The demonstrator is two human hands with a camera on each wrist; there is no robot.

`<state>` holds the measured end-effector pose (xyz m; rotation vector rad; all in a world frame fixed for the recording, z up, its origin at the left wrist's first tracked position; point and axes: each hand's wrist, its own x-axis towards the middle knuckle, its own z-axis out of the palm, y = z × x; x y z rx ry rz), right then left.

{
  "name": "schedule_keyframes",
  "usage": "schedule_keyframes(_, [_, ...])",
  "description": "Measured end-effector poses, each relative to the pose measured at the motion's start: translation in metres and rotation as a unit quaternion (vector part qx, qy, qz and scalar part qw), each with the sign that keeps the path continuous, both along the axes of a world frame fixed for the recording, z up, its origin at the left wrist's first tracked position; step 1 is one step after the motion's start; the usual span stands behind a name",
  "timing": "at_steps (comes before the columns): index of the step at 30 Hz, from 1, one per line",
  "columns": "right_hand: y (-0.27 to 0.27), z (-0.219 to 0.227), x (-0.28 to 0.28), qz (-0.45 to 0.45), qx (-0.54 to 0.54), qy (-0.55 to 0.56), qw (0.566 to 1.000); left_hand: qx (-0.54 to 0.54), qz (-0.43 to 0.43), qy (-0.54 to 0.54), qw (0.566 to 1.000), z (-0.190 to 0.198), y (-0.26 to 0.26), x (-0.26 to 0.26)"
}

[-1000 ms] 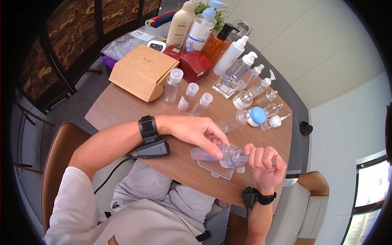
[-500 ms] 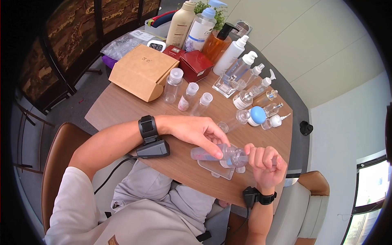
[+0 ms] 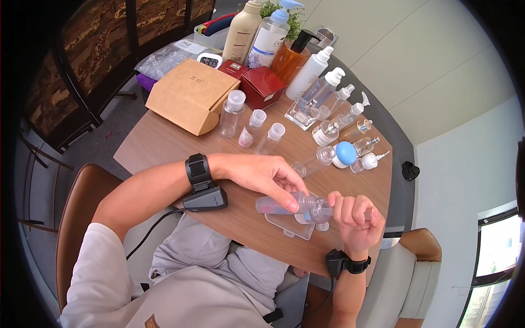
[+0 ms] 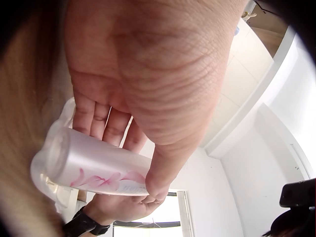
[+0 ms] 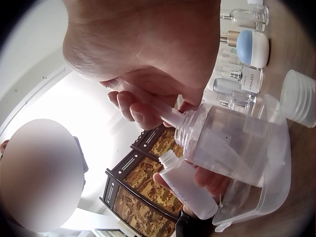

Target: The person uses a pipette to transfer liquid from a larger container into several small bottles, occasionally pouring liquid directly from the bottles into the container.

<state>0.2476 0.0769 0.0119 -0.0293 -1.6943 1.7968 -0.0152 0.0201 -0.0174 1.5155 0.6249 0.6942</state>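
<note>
My left hand [image 3: 262, 177] grips a small frosted bottle [image 4: 106, 165] with a pink flower print between thumb and fingers, tilted with its uncapped neck [image 5: 168, 157] bare. Curled fingers of my right hand [image 3: 358, 218] hold a translucent plastic tube [image 5: 148, 101], like a pipette, whose lower end enters the threaded mouth of a clear bottle [image 5: 229, 140]. That clear bottle stands in a clear shallow plastic tray [image 3: 292, 227] near the table's front edge. Beside the tray is a ribbed, translucent screw cap [image 5: 298, 98].
Clear capped bottles [image 3: 232, 117] stand beyond my left forearm, near a cardboard box [image 3: 191, 95] and a dark red box [image 3: 263, 87]. Pump and spray bottles [image 3: 309, 74] line the back and right. A blue-topped jar [image 3: 344, 156] stands beyond my right hand.
</note>
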Motion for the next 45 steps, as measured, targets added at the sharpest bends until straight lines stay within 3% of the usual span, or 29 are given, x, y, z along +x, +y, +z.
schedule_keyframes(11, [-0.003, 0.000, -0.001, -0.016, -0.010, 0.006, 1.000, -0.003, 0.003, 0.001, 1.000, 0.000, 0.000, 0.000])
schedule_keyframes(20, [-0.001, 0.014, 0.007, -0.016, -0.083, 0.101, 0.991, -0.020, 0.002, -0.008, 1.000, 0.006, -0.004, 0.000])
schedule_keyframes(31, [0.011, 0.019, 0.010, -0.095, -0.302, 0.271, 0.909, 0.002, 0.007, 0.039, 0.999, 0.002, -0.001, 0.000])
schedule_keyframes(41, [0.023, 0.004, 0.016, -0.130, -0.365, 0.333, 0.860, -0.055, 0.010, 0.030, 0.998, 0.004, -0.001, 0.001])
schedule_keyframes(45, [0.028, -0.005, 0.017, -0.092, -0.421, 0.354, 0.830, -0.089, 0.020, 0.046, 0.995, 0.003, -0.001, 0.001])
